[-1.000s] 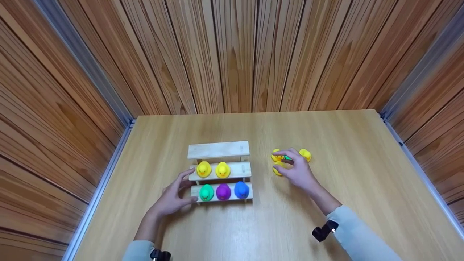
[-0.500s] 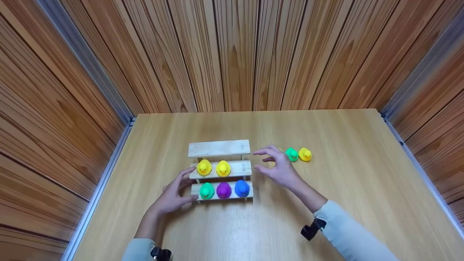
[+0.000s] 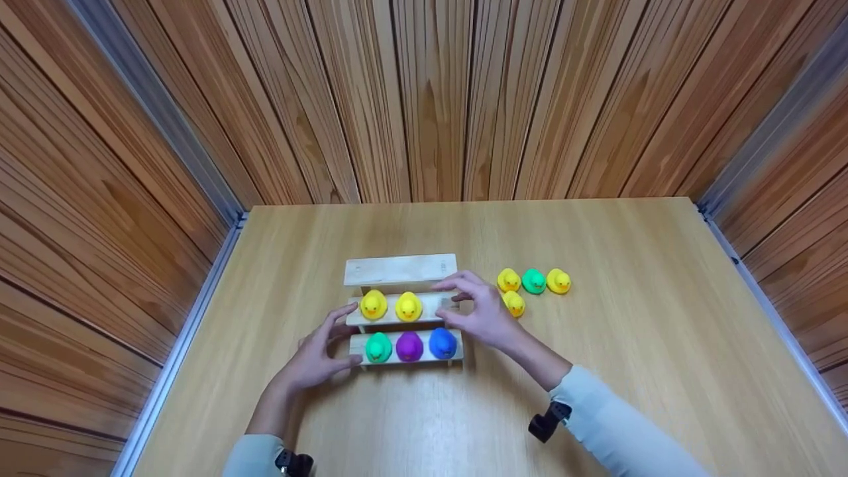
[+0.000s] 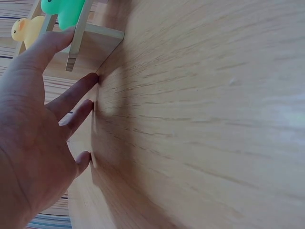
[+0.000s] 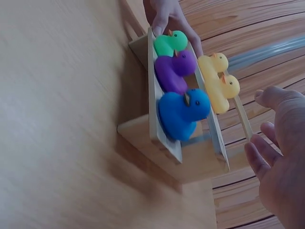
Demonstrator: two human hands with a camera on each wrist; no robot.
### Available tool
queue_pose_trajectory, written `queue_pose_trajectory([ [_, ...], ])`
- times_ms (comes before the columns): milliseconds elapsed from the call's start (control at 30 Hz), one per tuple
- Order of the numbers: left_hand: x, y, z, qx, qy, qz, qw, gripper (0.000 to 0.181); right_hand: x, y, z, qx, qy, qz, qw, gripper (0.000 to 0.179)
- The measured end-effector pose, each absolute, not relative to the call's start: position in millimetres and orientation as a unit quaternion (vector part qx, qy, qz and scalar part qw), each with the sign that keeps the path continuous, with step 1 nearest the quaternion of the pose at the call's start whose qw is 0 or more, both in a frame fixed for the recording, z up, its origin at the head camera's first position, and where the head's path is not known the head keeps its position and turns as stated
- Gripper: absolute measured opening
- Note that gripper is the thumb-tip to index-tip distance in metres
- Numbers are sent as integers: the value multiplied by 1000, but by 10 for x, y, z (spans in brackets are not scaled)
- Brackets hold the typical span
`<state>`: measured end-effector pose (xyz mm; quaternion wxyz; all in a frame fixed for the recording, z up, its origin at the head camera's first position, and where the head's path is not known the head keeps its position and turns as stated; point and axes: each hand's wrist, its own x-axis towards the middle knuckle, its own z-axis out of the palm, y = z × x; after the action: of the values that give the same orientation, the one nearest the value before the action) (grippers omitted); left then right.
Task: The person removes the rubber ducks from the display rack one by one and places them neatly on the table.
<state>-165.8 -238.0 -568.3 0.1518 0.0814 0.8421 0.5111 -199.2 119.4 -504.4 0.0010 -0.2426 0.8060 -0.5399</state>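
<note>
A three-tier wooden stand [image 3: 397, 269] stands left of the table's middle. Its lowest tier bears a green rubber duck [image 3: 378, 348], a purple duck [image 3: 409, 346] and a blue duck [image 3: 442, 344]. Two yellow ducks, a left one [image 3: 373, 305] and a right one [image 3: 409, 307], sit on the middle tier. My left hand [image 3: 308, 363] rests against the stand's left end, its thumb [image 4: 62, 39] at the lowest tier's edge and the other fingers spread. Over the middle tier's right end my right hand [image 3: 482, 317] reaches with thumb and fingers apart, nothing visible between them.
Right of the stand, a green duck [image 3: 534, 281] lies on the wooden table [image 3: 636, 318] between two yellow ducks [image 3: 558, 281]. Another yellow duck [image 3: 513, 303] sits just in front of them, close behind my right wrist. Plank walls [image 3: 430, 99] enclose the back and sides.
My right hand has moved left from the loose yellow ducks to the stand's middle tier, uncovering all the loose ducks. The left hand stays against the stand.
</note>
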Motion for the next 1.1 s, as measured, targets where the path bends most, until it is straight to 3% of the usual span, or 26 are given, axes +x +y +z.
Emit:
queue_pose_trajectory([
  [1100,-1655,-2362,-5681,71,842,515,147,91,-2034,693,-5217,-229,808,-542,31,33],
])
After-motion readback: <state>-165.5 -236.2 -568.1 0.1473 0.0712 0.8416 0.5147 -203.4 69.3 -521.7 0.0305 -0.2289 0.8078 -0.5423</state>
